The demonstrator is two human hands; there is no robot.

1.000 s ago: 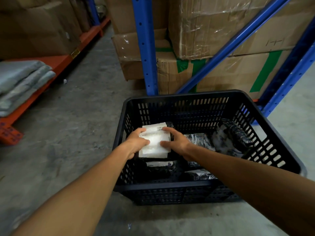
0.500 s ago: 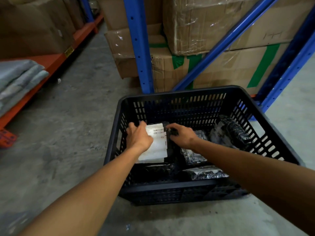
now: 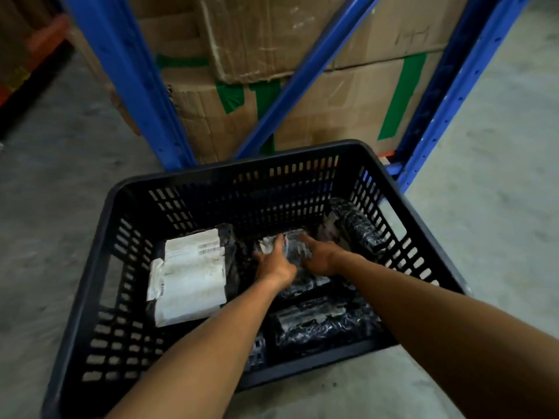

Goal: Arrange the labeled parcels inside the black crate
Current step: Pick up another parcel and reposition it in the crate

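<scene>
While both arms are reaching down into the black crate (image 3: pixel 99 300), the left hand (image 3: pixel 273 261) and the right hand (image 3: pixel 322 257) are closing in on a black-wrapped parcel (image 3: pixel 292 246) near the middle of the crate floor. The left fingers are curling over its left end, the right fingers are pressing against its right side, so the two hands are gripping that one parcel between them, though motion blur is making the exact finger contact hard to read. Over on the left side of the crate, a white-labeled parcel (image 3: pixel 190 276) is lying flat, label facing up, with nobody touching it. Nearer the front wall, another shiny black parcel (image 3: pixel 317 325) is lying on its side, and a further black parcel (image 3: pixel 360 228) is leaning in the far right corner. The crate is sitting on the concrete floor (image 3: pixel 45 192), just in front of the blue rack uprights (image 3: pixel 133 83) and the stacked cardboard boxes (image 3: pixel 348 95) with green tape.
</scene>
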